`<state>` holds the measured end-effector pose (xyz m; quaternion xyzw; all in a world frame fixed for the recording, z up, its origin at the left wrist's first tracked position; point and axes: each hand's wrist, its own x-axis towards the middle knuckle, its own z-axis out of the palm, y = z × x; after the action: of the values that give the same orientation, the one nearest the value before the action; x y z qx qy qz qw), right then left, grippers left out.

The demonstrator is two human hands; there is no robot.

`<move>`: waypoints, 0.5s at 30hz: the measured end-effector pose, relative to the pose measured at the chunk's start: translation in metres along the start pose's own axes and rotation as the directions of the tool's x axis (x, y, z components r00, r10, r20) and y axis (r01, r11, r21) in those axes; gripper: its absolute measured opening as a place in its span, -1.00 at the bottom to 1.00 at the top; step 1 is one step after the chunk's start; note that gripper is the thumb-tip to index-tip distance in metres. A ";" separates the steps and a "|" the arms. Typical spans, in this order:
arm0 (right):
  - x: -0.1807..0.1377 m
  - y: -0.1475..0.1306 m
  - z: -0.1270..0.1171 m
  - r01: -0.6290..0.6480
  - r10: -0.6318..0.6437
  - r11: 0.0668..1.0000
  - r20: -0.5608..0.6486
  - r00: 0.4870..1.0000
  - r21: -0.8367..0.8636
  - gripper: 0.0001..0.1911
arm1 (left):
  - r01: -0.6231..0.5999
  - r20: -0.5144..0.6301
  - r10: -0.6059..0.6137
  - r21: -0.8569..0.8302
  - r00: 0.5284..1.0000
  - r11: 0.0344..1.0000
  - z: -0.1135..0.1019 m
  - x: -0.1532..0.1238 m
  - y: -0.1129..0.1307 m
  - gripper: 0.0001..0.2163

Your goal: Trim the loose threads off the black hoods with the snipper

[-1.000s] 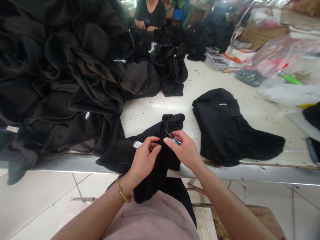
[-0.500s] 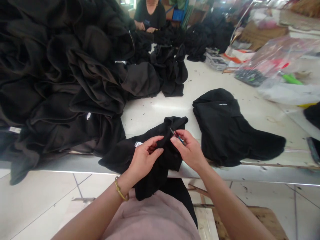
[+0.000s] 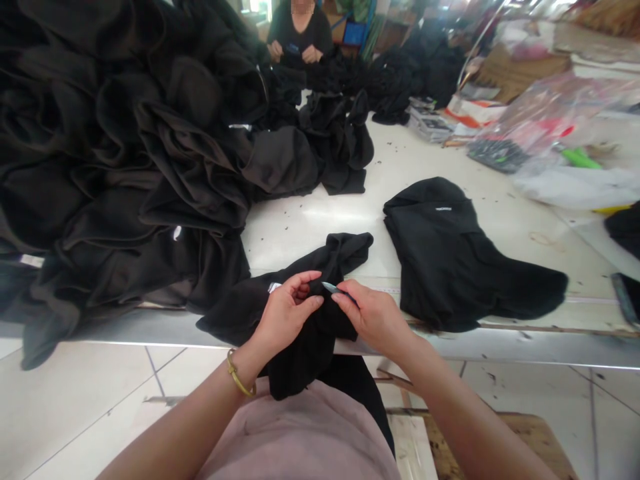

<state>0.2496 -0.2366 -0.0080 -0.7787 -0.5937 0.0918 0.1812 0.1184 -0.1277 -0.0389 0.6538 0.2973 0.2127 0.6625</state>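
A black garment (image 3: 305,353) with a small white label hangs over the table's front edge onto my lap. My left hand (image 3: 287,313) pinches a bit of its cloth between thumb and fingers. Held between the thumb and fingers of my right hand (image 3: 373,313) is a pair of thread snips (image 3: 331,288). Their pointed blade reaches left, close to my left fingertips and over the black cloth. Most of the snips is hidden inside my right hand.
A tall heap of black garments (image 3: 125,160) fills the left side. Right of my hands lies a folded black garment (image 3: 445,260) with a small white print. Farther right are plastic bags (image 3: 540,127) and a phone-like dark object (image 3: 626,299). Across the table sits a person (image 3: 300,33) handling dark cloth.
My right hand has turned and brought the snips left and down, so the blade now points at my left fingertips. My left hand has barely moved. The person opposite has raised their hands slightly.
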 end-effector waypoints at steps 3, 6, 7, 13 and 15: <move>-0.001 0.001 -0.001 -0.029 0.031 0.999 -0.037 0.999 0.044 -0.78 | -0.002 0.003 0.002 -0.006 1.000 1.000 0.000 0.002 -0.001 -0.65; 0.000 0.002 0.001 -0.011 0.010 0.999 0.016 1.000 0.031 -0.78 | -0.001 0.010 0.001 0.006 1.000 1.000 0.000 0.002 -0.003 -0.65; 0.000 0.003 0.002 -0.004 0.003 0.999 0.034 0.999 0.034 -0.78 | 0.002 0.011 -0.002 0.015 1.000 1.000 -0.001 0.001 -0.003 -0.65; -0.003 0.001 -0.001 -0.103 0.157 0.941 -0.149 0.976 0.321 -0.77 | -0.055 0.017 0.054 0.071 0.998 0.996 -0.003 0.009 -0.008 -0.67; -0.004 -0.005 0.000 -0.107 0.220 0.882 -0.201 0.955 0.458 -0.76 | -0.153 0.070 0.148 0.081 0.987 0.985 0.000 0.022 -0.005 -0.62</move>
<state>0.2435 -0.2393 -0.0065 -0.7700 -0.4615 0.1417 0.4172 0.1341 -0.1131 -0.0460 0.7088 0.2348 0.2283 0.6248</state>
